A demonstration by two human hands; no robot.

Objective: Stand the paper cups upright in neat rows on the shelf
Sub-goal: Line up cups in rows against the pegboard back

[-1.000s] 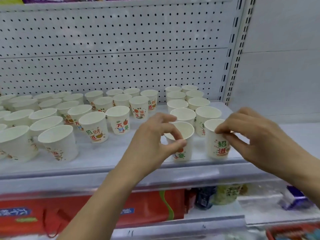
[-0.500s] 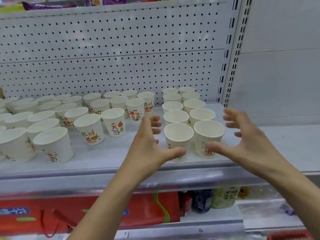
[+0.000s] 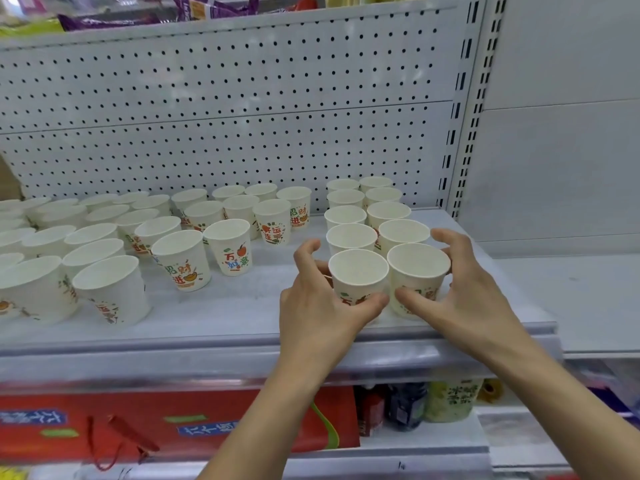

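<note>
Many white paper cups with red and green print stand upright on the grey shelf (image 3: 242, 306). At the right, two neat rows (image 3: 367, 216) run from the pegboard to the front. My left hand (image 3: 322, 306) curls round the front left cup (image 3: 358, 275), thumb on its printed face. My right hand (image 3: 464, 292) curls round the front right cup (image 3: 417, 268), thumb on its front and fingers round its right side. The two cups touch each other. To the left, loose cups (image 3: 180, 258) stand in uneven lines.
A white pegboard (image 3: 225, 126) backs the shelf, with a slotted upright (image 3: 464, 133) at its right end. Bagged goods lie on the shelf above. Below are a red bag (image 3: 173, 424) and bottles (image 3: 405, 407). The shelf's front lip (image 3: 207, 362) runs beneath my wrists.
My hands let go of the two front cups and spread open half a second ago. Now both have come in again and wrap the front pair, which sits closer together.
</note>
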